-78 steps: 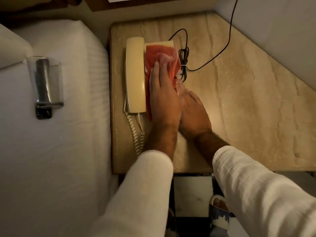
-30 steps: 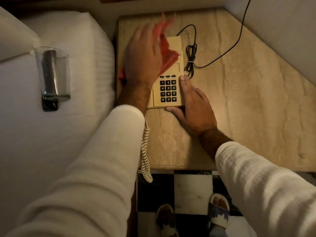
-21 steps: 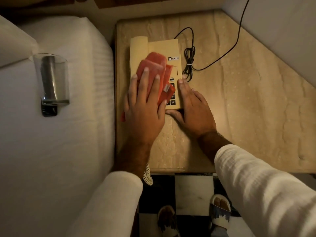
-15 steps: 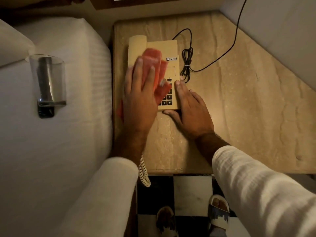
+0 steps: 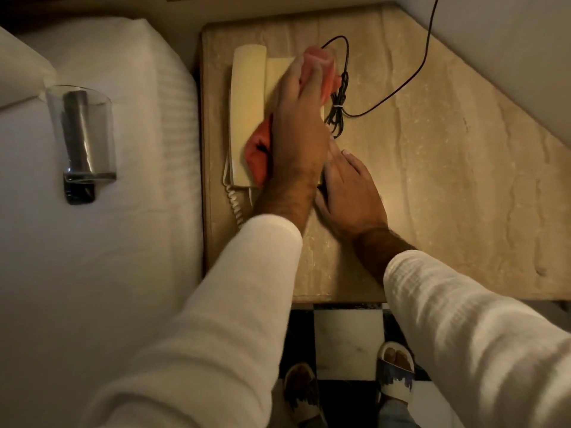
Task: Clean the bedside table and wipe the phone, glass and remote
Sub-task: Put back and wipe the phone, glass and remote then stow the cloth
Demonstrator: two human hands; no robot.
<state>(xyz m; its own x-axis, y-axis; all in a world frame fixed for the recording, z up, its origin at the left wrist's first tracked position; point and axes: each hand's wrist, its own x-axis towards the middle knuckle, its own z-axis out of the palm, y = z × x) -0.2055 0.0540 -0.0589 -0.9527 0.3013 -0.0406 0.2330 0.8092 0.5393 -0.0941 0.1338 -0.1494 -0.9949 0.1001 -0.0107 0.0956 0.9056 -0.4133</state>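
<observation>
I have my left hand [image 5: 296, 131] pressed flat over the cloth [image 5: 258, 156], fingers curled round it, rubbing the phone [image 5: 247, 97] at the back left of the table [image 5: 432, 180]. My right hand [image 5: 349, 193] lies open against the phone's near right corner, gripping nothing, only bracing it; how much of it touches the casing I cannot quite tell, since my left wrist covers that edge.

The phone feels to me like a light plastic shell that will skate on polished stone if I push sideways, so the brace matters. The handset sits loose in its cradle and could tip out; I would press down through it, not across. The cord [image 5: 340, 100] beside it is thin and may snag the cloth.

The glass [image 5: 82, 131] lies on its side on the bed [image 5: 108, 257], well apart from the table, with the remote [image 5: 77, 140] apparently inside it. The glass is smooth and breakable, so I would take it round the body, and the remote by its long edges.
</observation>
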